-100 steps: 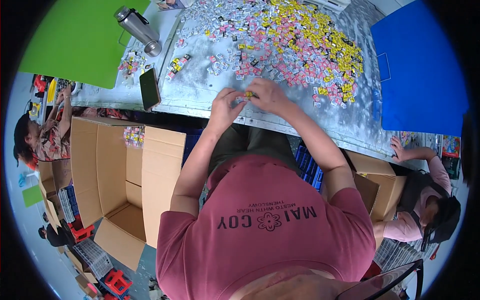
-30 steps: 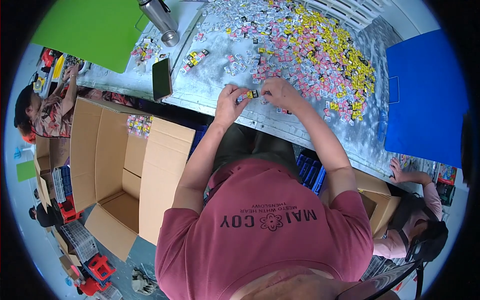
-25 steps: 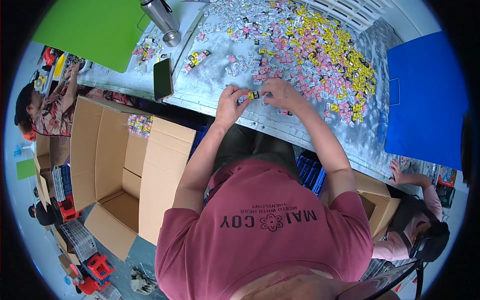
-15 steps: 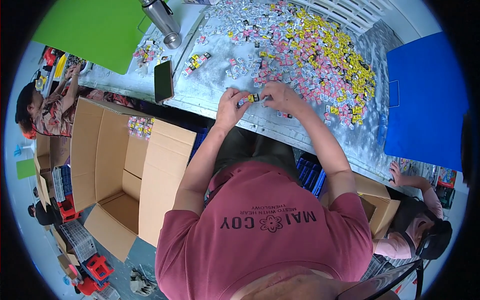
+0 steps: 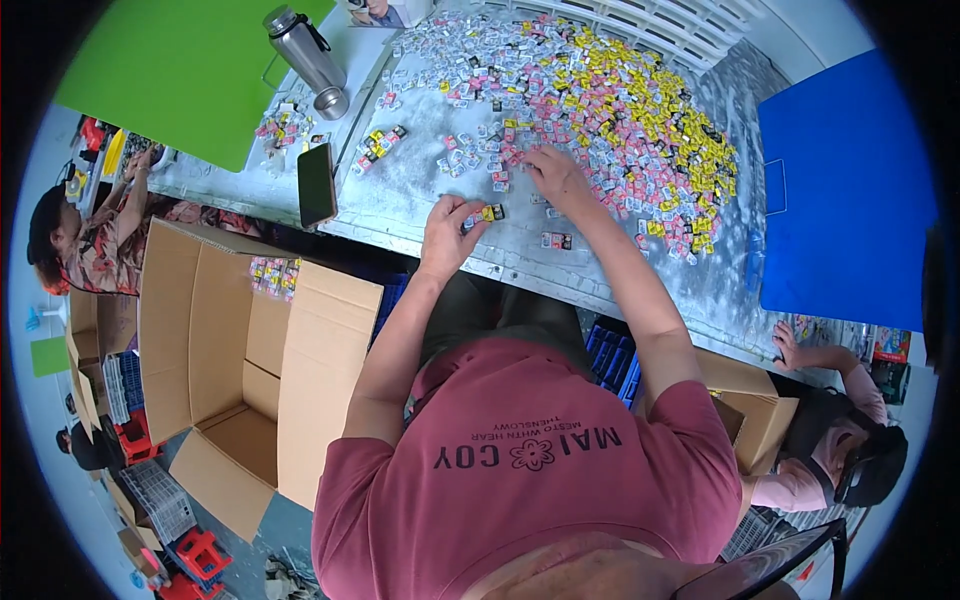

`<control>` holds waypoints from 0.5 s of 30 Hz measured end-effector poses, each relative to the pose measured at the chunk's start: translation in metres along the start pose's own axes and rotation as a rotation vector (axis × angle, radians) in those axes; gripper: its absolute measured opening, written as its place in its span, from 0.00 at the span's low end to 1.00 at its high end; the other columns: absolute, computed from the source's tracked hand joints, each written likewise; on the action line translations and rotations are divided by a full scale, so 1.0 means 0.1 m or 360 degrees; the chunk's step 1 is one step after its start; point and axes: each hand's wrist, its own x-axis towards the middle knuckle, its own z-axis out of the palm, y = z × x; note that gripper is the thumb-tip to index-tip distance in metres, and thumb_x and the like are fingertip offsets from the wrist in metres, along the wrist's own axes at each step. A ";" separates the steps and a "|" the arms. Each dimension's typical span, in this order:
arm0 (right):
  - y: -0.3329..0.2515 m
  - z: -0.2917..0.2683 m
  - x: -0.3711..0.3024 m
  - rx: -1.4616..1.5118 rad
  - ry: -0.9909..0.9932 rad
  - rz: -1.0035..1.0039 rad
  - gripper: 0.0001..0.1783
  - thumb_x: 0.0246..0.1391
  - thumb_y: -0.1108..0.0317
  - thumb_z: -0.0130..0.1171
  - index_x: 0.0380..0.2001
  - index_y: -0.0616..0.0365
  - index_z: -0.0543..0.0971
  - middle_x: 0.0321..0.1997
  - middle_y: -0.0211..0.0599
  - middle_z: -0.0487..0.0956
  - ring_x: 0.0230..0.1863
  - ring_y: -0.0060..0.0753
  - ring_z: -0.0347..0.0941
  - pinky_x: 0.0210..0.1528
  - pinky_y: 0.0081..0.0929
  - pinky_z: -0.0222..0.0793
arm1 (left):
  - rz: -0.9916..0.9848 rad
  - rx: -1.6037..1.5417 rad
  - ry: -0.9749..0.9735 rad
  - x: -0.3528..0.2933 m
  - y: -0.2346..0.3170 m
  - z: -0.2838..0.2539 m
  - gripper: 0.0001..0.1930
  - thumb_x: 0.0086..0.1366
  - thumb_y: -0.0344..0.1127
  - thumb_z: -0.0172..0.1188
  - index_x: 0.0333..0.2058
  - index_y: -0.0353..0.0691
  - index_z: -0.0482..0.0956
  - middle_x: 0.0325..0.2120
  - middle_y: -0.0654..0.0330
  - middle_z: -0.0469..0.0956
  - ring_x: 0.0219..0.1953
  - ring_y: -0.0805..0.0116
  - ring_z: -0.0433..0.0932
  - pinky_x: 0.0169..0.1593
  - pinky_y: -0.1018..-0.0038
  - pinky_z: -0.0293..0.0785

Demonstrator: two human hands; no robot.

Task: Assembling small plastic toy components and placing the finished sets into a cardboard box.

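Observation:
My left hand (image 5: 447, 238) is closed near the table's front edge. Between its thumb and fingers sits a short row of small plastic pieces (image 5: 487, 213), yellow and black at the exposed end. To its right and farther forward, my right hand (image 5: 563, 184) reaches into the near edge of a wide pile of small pieces (image 5: 640, 110) in yellow, pink, white and black. Its fingertips are drawn together beside some pink pieces (image 5: 513, 157); whatever they pinch is too small to make out. A pink-and-black piece group (image 5: 556, 241) lies below my right wrist.
A phone (image 5: 316, 185) and steel flask (image 5: 305, 50) stand left on the table (image 5: 400, 215), near a small row of pieces (image 5: 380, 147). An open carton (image 5: 335, 320) is at my left. Blue (image 5: 845, 190) and green (image 5: 170, 70) panels flank the table. Co-workers sit on both sides.
My right hand has left the row beside my left hand and moved forward to the pile. My left hand still holds the row. The whole view has shifted slightly.

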 end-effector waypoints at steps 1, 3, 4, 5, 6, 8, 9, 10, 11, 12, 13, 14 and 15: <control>0.05 0.00 0.03 -0.0041 0.0015 0.0088 0.10 0.53 0.73 0.62 0.40 0.57 0.81 0.39 0.43 0.77 0.42 0.52 0.77 0.45 0.42 0.75 | -0.0011 -0.0007 -0.0003 0.00 -0.01 0.00 0.18 0.55 0.30 0.73 0.45 0.42 0.85 0.35 0.58 0.71 0.32 0.64 0.74 0.36 0.70 0.74; 0.13 0.00 0.09 -0.0085 0.0039 0.0173 0.10 0.53 0.73 0.62 0.41 0.57 0.81 0.39 0.44 0.77 0.42 0.52 0.77 0.45 0.42 0.75 | -0.0003 0.0003 -0.0002 -0.01 -0.02 0.01 0.18 0.55 0.30 0.73 0.45 0.41 0.85 0.35 0.59 0.71 0.32 0.64 0.74 0.36 0.70 0.74; 0.17 0.00 0.14 -0.0129 0.0118 0.0133 0.11 0.53 0.73 0.61 0.41 0.57 0.81 0.39 0.44 0.77 0.42 0.52 0.77 0.45 0.42 0.75 | -0.0001 0.0013 0.0000 0.00 -0.03 0.00 0.17 0.54 0.30 0.74 0.45 0.41 0.85 0.35 0.59 0.71 0.31 0.64 0.74 0.35 0.71 0.74; 0.19 0.01 0.19 -0.0172 0.0198 0.0091 0.11 0.53 0.73 0.61 0.41 0.57 0.82 0.39 0.44 0.77 0.42 0.51 0.77 0.46 0.43 0.75 | 0.0008 0.0016 0.0005 0.01 -0.03 0.00 0.17 0.54 0.30 0.74 0.45 0.41 0.85 0.35 0.59 0.71 0.31 0.64 0.74 0.35 0.71 0.74; 0.22 0.01 0.26 -0.0174 0.0207 0.0083 0.11 0.53 0.73 0.61 0.41 0.57 0.82 0.39 0.44 0.77 0.42 0.51 0.77 0.46 0.43 0.75 | -0.0008 -0.0002 -0.0005 0.01 -0.03 0.00 0.17 0.54 0.29 0.74 0.45 0.41 0.85 0.35 0.59 0.72 0.31 0.64 0.74 0.35 0.71 0.74; 0.22 0.05 0.43 -0.0108 0.0169 0.0184 0.10 0.52 0.73 0.61 0.40 0.58 0.82 0.39 0.43 0.78 0.42 0.51 0.77 0.47 0.44 0.74 | -0.0026 0.0001 0.0000 0.00 -0.02 -0.03 0.17 0.54 0.29 0.74 0.45 0.41 0.85 0.35 0.58 0.72 0.32 0.65 0.75 0.35 0.71 0.74; 0.19 0.10 0.55 -0.0089 0.0167 0.0162 0.10 0.52 0.73 0.61 0.40 0.58 0.82 0.39 0.43 0.78 0.42 0.51 0.77 0.47 0.44 0.74 | -0.0036 0.0021 0.0018 -0.02 -0.02 -0.04 0.17 0.54 0.29 0.74 0.45 0.41 0.85 0.35 0.58 0.72 0.32 0.65 0.75 0.35 0.71 0.74; 0.21 0.16 0.66 -0.0121 0.0248 0.0040 0.11 0.52 0.73 0.61 0.40 0.58 0.83 0.40 0.42 0.78 0.42 0.51 0.78 0.47 0.45 0.75 | -0.0038 0.0005 0.0027 -0.03 -0.03 -0.04 0.17 0.54 0.29 0.73 0.45 0.41 0.85 0.36 0.58 0.73 0.33 0.64 0.75 0.36 0.71 0.75; 0.17 0.26 0.80 -0.0134 0.0327 -0.0096 0.11 0.52 0.72 0.61 0.40 0.57 0.84 0.40 0.42 0.79 0.42 0.51 0.78 0.47 0.45 0.75 | -0.0051 0.0004 0.0050 -0.05 -0.07 -0.05 0.17 0.54 0.29 0.73 0.45 0.41 0.85 0.36 0.57 0.73 0.34 0.63 0.75 0.36 0.70 0.75; 0.16 0.29 0.90 -0.0092 0.0325 -0.0141 0.11 0.52 0.72 0.61 0.40 0.57 0.84 0.40 0.42 0.79 0.42 0.51 0.78 0.47 0.45 0.75 | -0.0003 0.0063 0.0102 -0.05 -0.08 -0.01 0.17 0.53 0.29 0.73 0.43 0.41 0.85 0.36 0.56 0.74 0.37 0.59 0.76 0.40 0.67 0.76; 0.20 0.30 0.97 -0.0206 0.0183 -0.0086 0.12 0.51 0.70 0.62 0.40 0.55 0.84 0.42 0.42 0.79 0.44 0.50 0.78 0.48 0.45 0.74 | 0.0088 0.0038 0.0121 -0.05 -0.11 -0.01 0.16 0.53 0.29 0.73 0.42 0.41 0.85 0.36 0.54 0.75 0.40 0.54 0.76 0.44 0.63 0.76; 0.26 0.32 1.05 -0.0319 0.0039 -0.0047 0.13 0.51 0.68 0.62 0.41 0.54 0.85 0.44 0.42 0.80 0.46 0.49 0.78 0.48 0.44 0.74 | 0.0100 -0.0010 0.0124 -0.03 -0.06 0.02 0.16 0.53 0.30 0.73 0.41 0.40 0.85 0.35 0.53 0.76 0.40 0.51 0.77 0.46 0.61 0.75; 0.29 0.36 1.13 -0.0438 -0.0106 -0.0021 0.13 0.51 0.67 0.62 0.41 0.52 0.86 0.46 0.42 0.80 0.48 0.47 0.78 0.48 0.44 0.74 | 0.0129 -0.0070 0.0144 -0.02 -0.09 0.09 0.16 0.50 0.32 0.73 0.40 0.41 0.84 0.34 0.53 0.75 0.40 0.51 0.76 0.46 0.60 0.74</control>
